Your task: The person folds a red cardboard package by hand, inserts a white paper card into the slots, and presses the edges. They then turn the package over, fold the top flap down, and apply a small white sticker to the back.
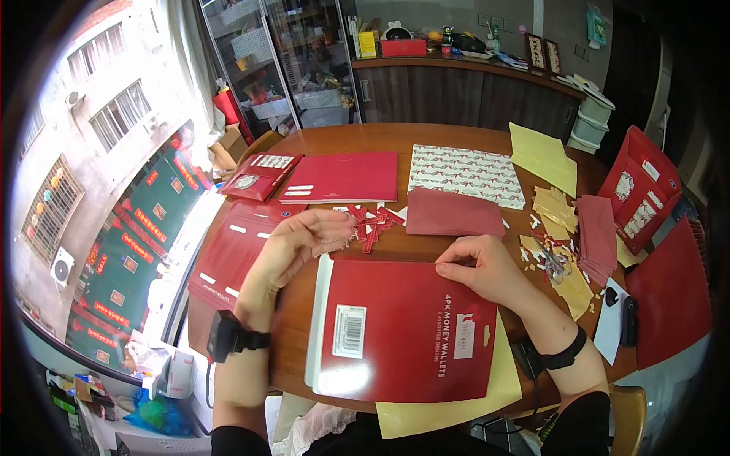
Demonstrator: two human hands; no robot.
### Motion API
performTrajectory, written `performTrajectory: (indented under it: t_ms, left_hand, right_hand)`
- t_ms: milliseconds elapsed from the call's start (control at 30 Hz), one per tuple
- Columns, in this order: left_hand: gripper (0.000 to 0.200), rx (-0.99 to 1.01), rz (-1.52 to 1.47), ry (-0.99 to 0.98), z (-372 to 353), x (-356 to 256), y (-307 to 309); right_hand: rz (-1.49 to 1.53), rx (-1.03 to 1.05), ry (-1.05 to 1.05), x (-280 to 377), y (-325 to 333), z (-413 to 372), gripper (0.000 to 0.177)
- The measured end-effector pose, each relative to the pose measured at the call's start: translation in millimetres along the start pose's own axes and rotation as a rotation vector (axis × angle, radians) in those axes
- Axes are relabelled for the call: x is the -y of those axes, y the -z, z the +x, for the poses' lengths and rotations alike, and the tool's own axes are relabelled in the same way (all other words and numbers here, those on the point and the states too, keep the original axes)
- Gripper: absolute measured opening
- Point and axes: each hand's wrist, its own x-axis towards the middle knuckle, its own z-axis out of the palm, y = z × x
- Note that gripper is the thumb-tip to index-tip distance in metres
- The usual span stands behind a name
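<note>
A glossy red money wallets packet (411, 334) with a barcode label and a hang hole lies printed side up at the table's near edge, its white flap strip along the left. My right hand (477, 267) pinches its top edge near the right corner. Above its upper left corner, my left hand (308, 239) is raised with fingers stretched and slightly curled; whether something small and thin is at its fingertips is hard to make out. Just beyond those fingertips is a heap of small red tags (371, 226). A pale yellow sheet (449, 416) sticks out from under the packet.
Dark red envelopes (452, 213), a patterned white sheet (465, 173) and red card stacks (342, 176) lie farther back. On the right are tan paper pieces (555, 211), more red envelopes (595, 235) and a standing red packet (642, 186). Red sheets (236, 251) lie left.
</note>
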Motion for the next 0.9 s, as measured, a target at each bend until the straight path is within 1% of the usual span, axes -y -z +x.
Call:
performTrajectory:
  t_ms: [33, 100, 133, 167, 233, 267, 300, 367, 400, 433, 500, 533, 600, 667, 800, 867, 900]
  left_hand:
    - [0.041, 0.001, 0.001, 0.000, 2, 2, -4]
    - [0.029, -0.171, 0.540, -0.173, 2, 8, -20]
    - [0.024, -0.142, 0.780, -0.215, -1, 9, -32]
    - [0.025, -0.119, 0.976, -0.319, -4, 9, -45]
    - [0.026, 0.015, 1.248, -0.384, -4, 7, -60]
    - [0.027, 0.044, 1.273, -0.424, -2, 12, -63]
    - [0.027, 0.043, 1.272, -0.424, -2, 15, -63]
    - [0.031, 0.059, 1.134, -0.208, -3, 21, -61]
    - [0.034, 0.066, 1.077, -0.173, -3, 24, -58]
    - [0.034, 0.063, 1.079, -0.173, -3, 25, -56]
    - [0.031, 0.049, 0.967, -0.084, -3, 26, -56]
    - [0.031, 0.049, 0.968, -0.084, -3, 24, -57]
    - [0.028, 0.045, 0.931, -0.015, -4, 21, -58]
    - [0.026, 0.049, 0.889, 0.008, -3, 23, -56]
    - [0.024, 0.060, 0.772, 0.067, -4, 22, -51]
    - [0.023, 0.066, 0.758, 0.079, -4, 22, -48]
    - [0.022, 0.073, 0.741, 0.093, -4, 23, -48]
  right_hand:
    - [-0.033, -0.015, 0.028, -1, -1, 0, 0.012]
    - [-0.066, -0.031, 0.055, -1, -1, -1, 0.012]
    - [-0.077, -0.031, 0.050, 1, -2, -2, 0.012]
    - [-0.088, -0.031, 0.044, 2, -2, -2, 0.012]
    - [-0.087, -0.040, 0.064, -1, -5, -2, 0.013]
    - [-0.087, -0.050, 0.086, -2, -5, -2, 0.014]
    - [-0.088, -0.049, 0.086, -2, -5, -3, 0.014]
    - [-0.144, -0.033, 0.090, -1, -5, -4, 0.014]
    - [-0.143, -0.031, 0.091, 1, -5, -4, 0.014]
    - [-0.168, -0.020, 0.092, 3, -5, -4, 0.014]
    - [-0.193, -0.010, 0.093, 5, -5, -4, 0.014]
    - [-0.186, -0.006, 0.102, 4, -5, -4, 0.014]
    - [-0.178, -0.003, 0.111, 3, -5, -4, 0.014]
    - [-0.190, -0.011, 0.157, 3, -6, -4, 0.013]
    - [-0.221, 0.012, 0.124, 5, -6, -5, 0.013]
    - [-0.445, -0.066, 0.322, 2, -8, -5, 0.015]
    - [-0.445, -0.067, 0.322, 0, -9, -5, 0.015]
